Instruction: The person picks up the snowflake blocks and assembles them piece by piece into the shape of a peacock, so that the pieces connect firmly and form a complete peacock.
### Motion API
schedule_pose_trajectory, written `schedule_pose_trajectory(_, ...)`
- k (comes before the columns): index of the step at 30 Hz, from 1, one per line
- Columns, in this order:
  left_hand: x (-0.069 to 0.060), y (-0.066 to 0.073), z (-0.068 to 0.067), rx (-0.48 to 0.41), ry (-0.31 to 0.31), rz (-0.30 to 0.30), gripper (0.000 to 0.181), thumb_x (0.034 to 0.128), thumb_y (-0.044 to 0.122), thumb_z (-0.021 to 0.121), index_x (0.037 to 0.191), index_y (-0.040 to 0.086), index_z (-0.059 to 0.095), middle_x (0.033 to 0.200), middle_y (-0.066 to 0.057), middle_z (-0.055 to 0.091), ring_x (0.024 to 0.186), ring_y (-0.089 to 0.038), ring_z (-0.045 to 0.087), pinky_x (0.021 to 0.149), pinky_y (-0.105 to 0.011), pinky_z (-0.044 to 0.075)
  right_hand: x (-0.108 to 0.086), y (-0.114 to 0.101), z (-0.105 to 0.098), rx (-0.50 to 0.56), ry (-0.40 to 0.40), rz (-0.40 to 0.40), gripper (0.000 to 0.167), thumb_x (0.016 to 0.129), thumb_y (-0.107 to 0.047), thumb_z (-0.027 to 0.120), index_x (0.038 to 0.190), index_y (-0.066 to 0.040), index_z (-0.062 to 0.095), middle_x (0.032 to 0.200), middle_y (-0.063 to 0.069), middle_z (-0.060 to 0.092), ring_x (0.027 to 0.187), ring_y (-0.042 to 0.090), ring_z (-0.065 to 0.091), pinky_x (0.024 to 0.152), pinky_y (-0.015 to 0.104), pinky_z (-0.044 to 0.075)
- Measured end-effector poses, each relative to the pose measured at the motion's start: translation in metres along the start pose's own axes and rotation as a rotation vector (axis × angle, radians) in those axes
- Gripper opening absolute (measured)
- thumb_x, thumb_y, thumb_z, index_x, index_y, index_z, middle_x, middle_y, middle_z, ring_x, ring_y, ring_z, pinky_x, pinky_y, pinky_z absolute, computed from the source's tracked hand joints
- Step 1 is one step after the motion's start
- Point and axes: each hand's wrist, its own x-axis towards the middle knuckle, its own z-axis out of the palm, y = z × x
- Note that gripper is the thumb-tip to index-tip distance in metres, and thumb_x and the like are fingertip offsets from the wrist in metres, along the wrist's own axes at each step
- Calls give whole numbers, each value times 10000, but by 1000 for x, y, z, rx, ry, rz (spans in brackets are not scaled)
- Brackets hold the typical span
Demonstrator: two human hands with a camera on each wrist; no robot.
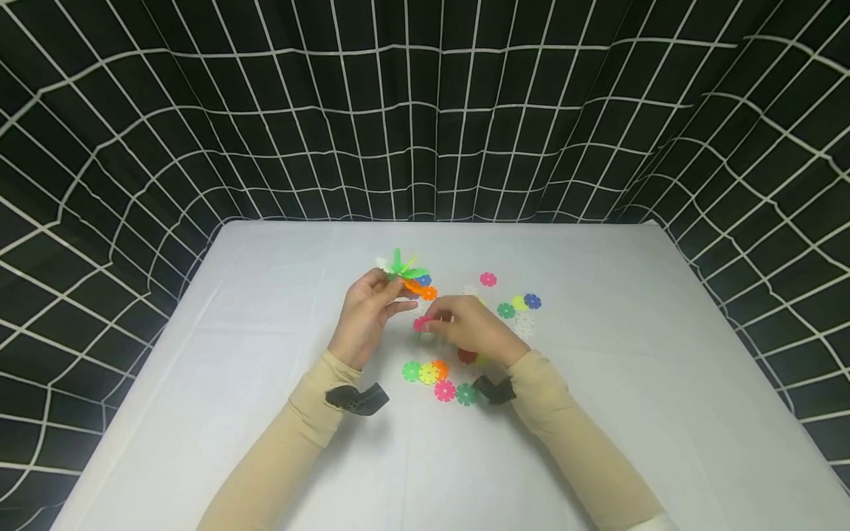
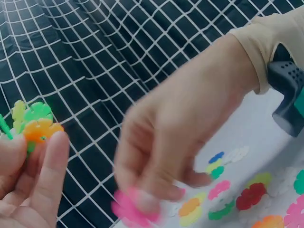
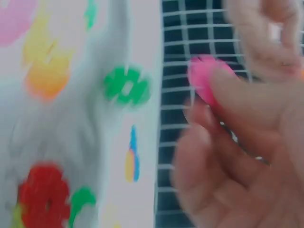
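Observation:
My left hand (image 1: 365, 316) pinches a small cluster of notched plastic snowflake discs (image 1: 401, 270), with green, yellow and orange pieces joined at angles. In the left wrist view the orange disc (image 2: 42, 130) sits by my fingertips, and the cluster is held above the table. Just to the right, my right hand (image 1: 479, 330) grips a pink snowflake disc (image 1: 420, 324) between thumb and finger. That pink disc (image 3: 205, 76) shows at the thumb tip in the right wrist view, apart from the cluster. The right hand is blurred in the left wrist view.
Loose discs lie on the white table (image 1: 265, 354): a yellow disc (image 1: 429, 373) and several others in front of the hands. Farther right are a green disc (image 1: 506, 310), a blue disc (image 1: 533, 301) and white ones (image 1: 524, 324). A dark grid-patterned cloth (image 1: 425, 133) surrounds the table.

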Motion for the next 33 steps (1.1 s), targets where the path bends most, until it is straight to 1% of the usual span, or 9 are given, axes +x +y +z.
schedule_pose_trajectory(3, 0, 1, 0, 3, 26, 36, 49, 1011, 67, 582, 1021, 67, 534, 951, -4, 675, 926, -153, 697, 896, -297, 606, 0, -5, -4, 178, 126, 6, 119, 939, -226, 731, 1026, -146, 720, 965, 72, 718, 784, 247, 645, 734, 376, 581)
schedule_pose_trajectory(7, 0, 1, 0, -12, 46, 79, 107, 1014, 56, 570, 1121, 59, 572, 1021, -8, 692, 967, -149, 694, 943, -315, 593, -2, -14, -8, 450, 220, 21, 192, 948, -164, 716, 1125, -100, 676, 1040, 157, 714, 756, 271, 687, 754, 400, 621)
schedule_pose_trajectory(10, -1, 2, 0, -40, 51, 93, 143, 1016, 61, 571, 1158, 70, 588, 1045, -2, 696, 975, -150, 696, 954, -320, 588, -5, -20, -10, 550, 256, 13, 217, 950, -124, 705, 1151, -63, 648, 1042, 170, 717, 794, 189, 705, 752, 351, 633)
schedule_pose_trajectory(12, -1, 2, 0, -59, 45, 93, 142, 1017, 55, 568, 1156, 77, 587, 1041, 2, 696, 969, -146, 697, 951, -316, 588, -5, -22, -11, 587, 273, 13, 207, 955, -104, 693, 1146, -46, 639, 1047, 192, 722, 820, 169, 715, 772, 365, 636)
schedule_pose_trajectory(19, -2, 2, 2, -65, 32, 80, 127, 1015, 54, 570, 1138, 84, 581, 1050, -4, 699, 971, -144, 702, 944, -301, 589, -7, -25, -12, 606, 294, -1, 168, 947, -94, 698, 1096, -39, 644, 1030, 178, 740, 806, 161, 719, 782, 358, 631)
schedule_pose_trajectory(22, -2, 1, 2, -62, 25, 81, 177, 1017, 56, 568, 1194, 66, 566, 1069, -3, 693, 984, -144, 700, 945, -303, 589, -7, -25, -12, 598, 296, -9, 179, 940, -99, 711, 1094, -31, 649, 1020, 168, 746, 791, 161, 718, 757, 326, 628)
schedule_pose_trajectory(27, -1, 0, 2, -53, 8, 87, 291, 1023, 44, 546, 1306, -6, 500, 1098, -3, 674, 998, -150, 695, 944, -316, 592, -7, -25, -11, 601, 311, -7, 189, 945, -120, 711, 1096, -27, 645, 1029, 197, 752, 778, 166, 731, 761, 330, 629)
schedule_pose_trajectory(30, -1, -2, 3, -18, 1, 91, 302, 1024, 50, 541, 1315, -16, 492, 1111, -6, 674, 1005, -167, 704, 954, -341, 591, -8, -24, -11, 610, 312, -3, 193, 949, -135, 709, 1093, -26, 641, 1042, 218, 753, 766, 172, 739, 775, 326, 627)
schedule_pose_trajectory(33, -3, -4, 4, 72, 11, 104, 257, 1022, 72, 558, 1266, -8, 549, 1082, -30, 711, 975, -169, 724, 936, -357, 601, -9, -24, -12, 608, 314, -5, 200, 950, -142, 711, 1091, -21, 638, 1038, 235, 751, 756, 176, 740, 784, 312, 623)
